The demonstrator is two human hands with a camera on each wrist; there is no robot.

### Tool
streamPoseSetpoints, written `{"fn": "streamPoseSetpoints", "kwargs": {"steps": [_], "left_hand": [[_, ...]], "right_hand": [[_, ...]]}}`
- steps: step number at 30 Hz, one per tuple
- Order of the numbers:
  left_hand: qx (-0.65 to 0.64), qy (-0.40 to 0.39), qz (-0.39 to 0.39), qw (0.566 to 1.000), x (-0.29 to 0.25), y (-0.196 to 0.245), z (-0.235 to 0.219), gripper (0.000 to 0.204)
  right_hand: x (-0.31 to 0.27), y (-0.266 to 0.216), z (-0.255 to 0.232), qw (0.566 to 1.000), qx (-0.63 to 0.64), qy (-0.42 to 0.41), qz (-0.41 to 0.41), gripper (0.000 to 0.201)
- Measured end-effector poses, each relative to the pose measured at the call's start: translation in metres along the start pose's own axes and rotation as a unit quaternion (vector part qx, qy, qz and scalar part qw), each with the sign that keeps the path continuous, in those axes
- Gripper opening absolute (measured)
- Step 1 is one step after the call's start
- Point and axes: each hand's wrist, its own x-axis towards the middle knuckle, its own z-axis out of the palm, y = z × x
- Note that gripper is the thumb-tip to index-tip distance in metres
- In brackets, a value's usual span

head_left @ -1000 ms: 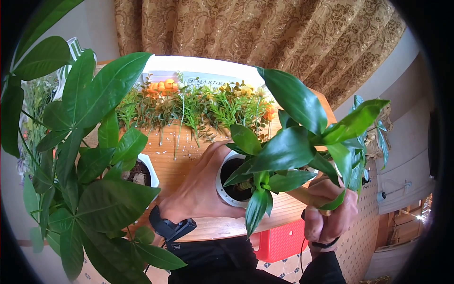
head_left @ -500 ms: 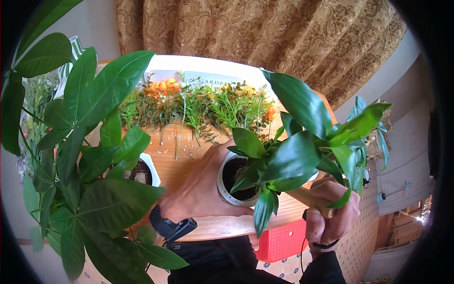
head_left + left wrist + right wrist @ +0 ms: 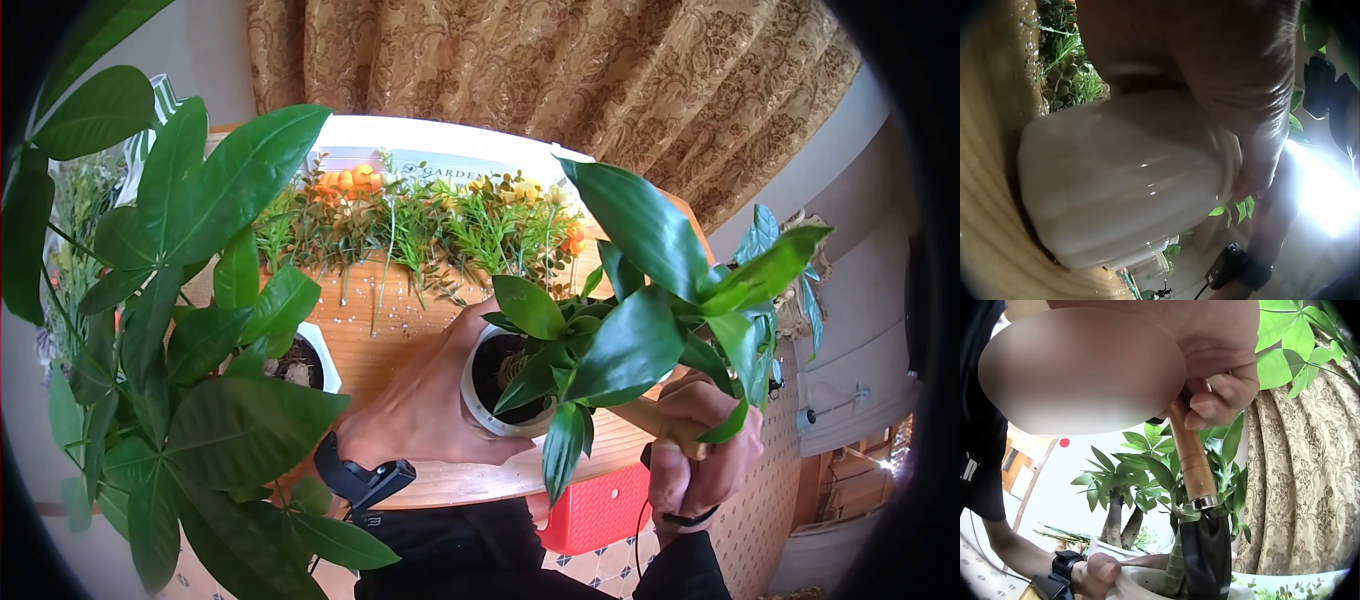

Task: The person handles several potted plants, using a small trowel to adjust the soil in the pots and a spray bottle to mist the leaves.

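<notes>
My left hand [image 3: 400, 410] grips a white plant pot [image 3: 1122, 181] around its side, with the thumb along the near side. Dark soil and a leafy green plant [image 3: 625, 345] fill the pot, and the glossy leaves lean right over its rim. To the right, my right hand [image 3: 708, 450] holds the wooden handle of a trowel [image 3: 1192, 462]. In the right wrist view its black blade [image 3: 1207, 559] points down at the pot beside the plant's stem; the blade's tip lies out of frame. Leaves hide the blade in the head view.
A second potted plant with broad leaves [image 3: 245, 425] stands at the left, in a white pot [image 3: 325, 365]. Artificial greenery and orange flowers [image 3: 420, 225] lie along the back of the wooden table [image 3: 375, 280], before a white GARDEN box [image 3: 400, 135]. A red stool [image 3: 600, 510] stands below.
The plant's leaves have shifted a little to the right, showing more soil and the stem's base. Both hands keep their holds with only slight movement.
</notes>
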Motion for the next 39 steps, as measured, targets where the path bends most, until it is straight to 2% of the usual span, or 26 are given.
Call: {"fn": "streamPoseSetpoints", "kwargs": {"steps": [2, 4, 7, 8, 10, 14, 16, 19, 23, 25, 32, 34, 37, 39], "left_hand": [[0.014, 0.004, 0.010, 1.000, -0.001, -0.001, 0.000, 0.103], [0.028, 0.006, 0.021, 0.999, -0.003, -0.002, 0.001, 0.106], [0.048, 0.010, 0.037, 0.998, -0.006, -0.005, 0.002, 0.110], [0.055, 0.011, 0.042, 0.998, -0.006, -0.006, 0.003, 0.112], [0.068, 0.014, 0.051, 0.996, -0.008, -0.010, 0.004, 0.115], [0.087, 0.019, 0.066, 0.994, -0.009, -0.021, 0.005, 0.119], [0.103, -0.040, 0.023, 0.994, -0.005, -0.031, 0.005, 0.124], [0.115, -0.027, 0.051, 0.992, -0.005, -0.034, 0.005, 0.125], [0.118, -0.026, 0.058, 0.991, -0.005, -0.037, 0.005, 0.126], [0.116, -0.023, 0.049, 0.992, -0.006, -0.037, 0.006, 0.126], [0.131, -0.028, 0.060, 0.989, -0.006, -0.034, 0.005, 0.126], [0.055, -0.043, -0.013, 0.997, -0.007, -0.033, 0.006, 0.127], [0.017, -0.054, -0.048, 0.997, -0.007, -0.031, 0.006, 0.128], [0.030, -0.051, -0.041, 0.997, -0.007, -0.031, 0.006, 0.129]], "right_hand": [[0.000, 0.001, 0.000, 1.000, -0.005, 0.005, 0.006, 0.040], [-0.001, 0.004, -0.001, 0.999, -0.038, -0.010, -0.021, 0.039], [0.003, 0.006, 0.001, 0.998, -0.025, -0.005, -0.052, 0.036], [0.003, 0.004, 0.001, 0.998, -0.025, -0.005, -0.051, 0.036], [0.002, 0.000, 0.001, 0.998, 0.062, -0.004, -0.006, 0.035], [-0.001, 0.006, -0.005, 0.998, 0.032, -0.007, -0.050, 0.035], [0.002, 0.001, -0.007, 0.999, 0.037, -0.036, -0.009, 0.034], [0.001, 0.001, -0.006, 0.996, 0.037, -0.079, -0.002, 0.032], [0.000, -0.002, -0.007, 0.997, 0.038, -0.067, -0.005, 0.031], [-0.002, -0.004, -0.007, 0.999, 0.028, -0.021, 0.022, 0.030], [0.001, -0.002, -0.006, 0.999, 0.032, -0.034, 0.009, 0.028], [0.003, -0.004, -0.007, 0.997, 0.044, -0.063, 0.015, 0.029], [0.002, -0.005, -0.011, 0.997, 0.033, -0.065, 0.032, 0.032], [-0.003, -0.001, -0.010, 0.998, 0.028, -0.046, 0.024, 0.035]]}}
